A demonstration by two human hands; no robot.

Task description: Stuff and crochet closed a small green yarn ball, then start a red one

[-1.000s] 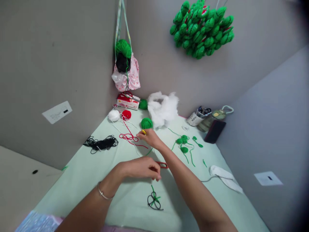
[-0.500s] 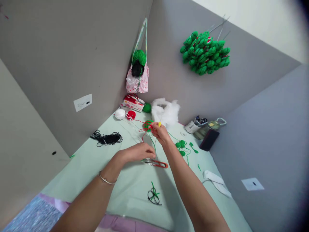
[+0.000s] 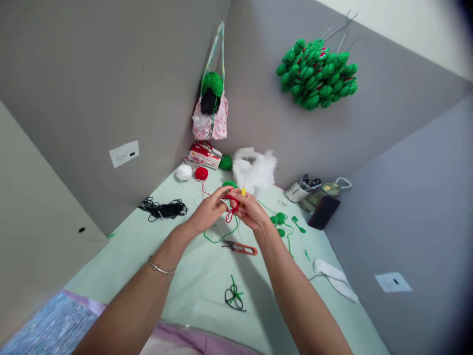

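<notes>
We hold both hands together above the middle of the bench, short of its far corner. The left hand (image 3: pixel 209 211) has its grip pinched closed on the red yarn (image 3: pixel 232 203). The right hand (image 3: pixel 253 212) has its grip closed on the yellow-handled hook (image 3: pixel 243 191) and touches the same yarn. A green strand (image 3: pixel 218 240) trails onto the bench, and the orange snips (image 3: pixel 242 248) lie just beside it.

Red yarn (image 3: pixel 232 206), pale green table (image 3: pixel 155 256)

Fuzzy red yarn (image 3: pixel 232 204), matt pale green cloth table cover (image 3: pixel 185 276), fluffy white stuffing (image 3: pixel 254 170), thin shiny metal bracelet (image 3: pixel 158 267), glossy orange snips (image 3: pixel 242 248)
</notes>
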